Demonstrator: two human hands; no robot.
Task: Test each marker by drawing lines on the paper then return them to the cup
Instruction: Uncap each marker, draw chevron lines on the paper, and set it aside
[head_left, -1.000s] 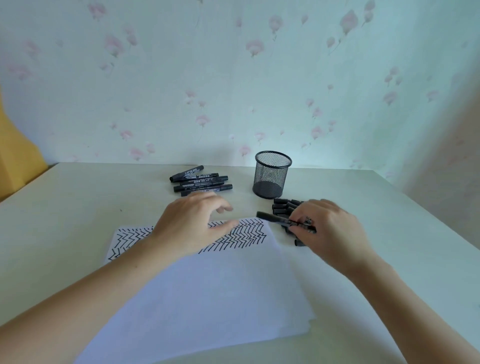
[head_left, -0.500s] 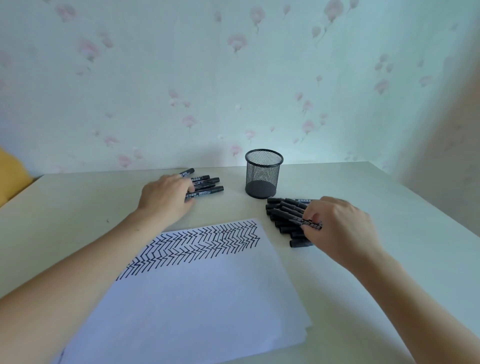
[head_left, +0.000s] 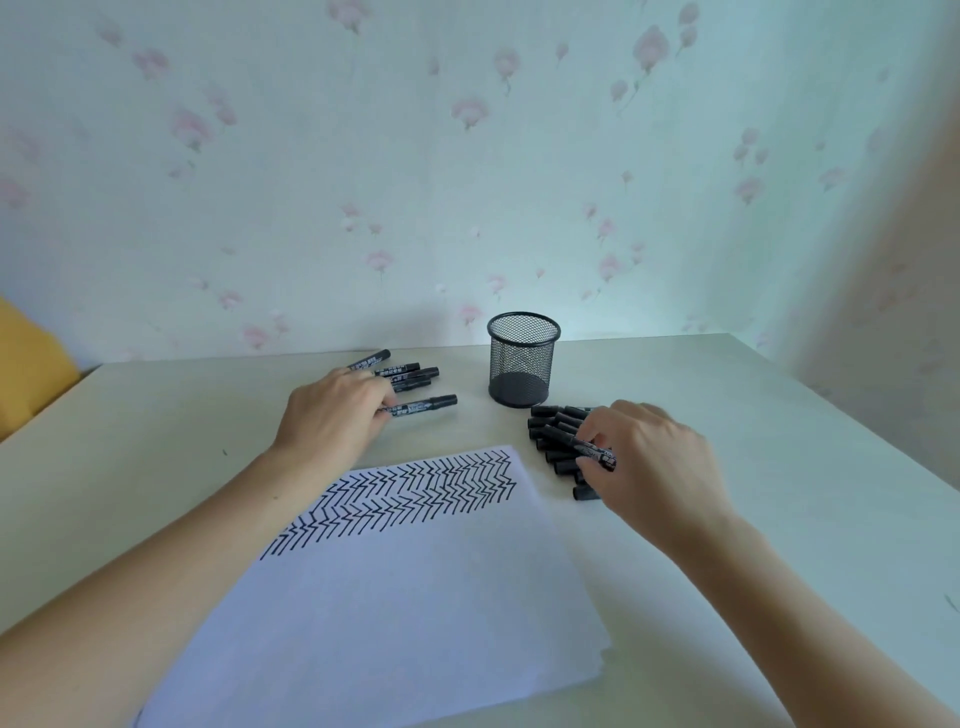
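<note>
A black mesh cup (head_left: 523, 358) stands empty at the back of the table. Left of it lies a small group of black markers (head_left: 410, 375); my left hand (head_left: 335, 415) pinches the nearest marker (head_left: 426, 404) of that group at its left end. Right of the cup sits a pile of black markers (head_left: 558, 439). My right hand (head_left: 649, 462) rests over this pile and pinches one marker (head_left: 576, 444) between thumb and fingers. White paper (head_left: 395, 587) with rows of black zigzag lines lies in front.
The pale table (head_left: 779, 467) meets a flowered wall behind; its right edge runs diagonally at the far right. A yellow object (head_left: 26, 364) shows at the left edge. My forearms reach in from the bottom corners, the left one over the paper.
My left hand left the paper, went to the left marker group and pulled one marker towards me. The right hand stayed on the right pile, still holding its marker.
</note>
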